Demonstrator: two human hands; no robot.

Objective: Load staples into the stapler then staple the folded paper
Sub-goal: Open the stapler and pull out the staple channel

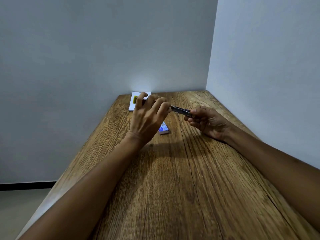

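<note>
Wooden table (pixel 190 187) bears staple box (pixel 164 130) under both hands.

A plain indoor room, most like a bare home or small office corner: a wooden table (pixel 181 179) with strong grain is pushed into the corner where two unadorned pale grey-blue walls (pixel 103 49) meet. At lower left a dark skirting strip (pixel 26 186) runs along the foot of the wall above a light floor (pixel 17 208). The only furnishings on show are small stationery items, a white box (pixel 134 101) at the far edge and a little blue-and-white box (pixel 163 129) mid-table.
</note>
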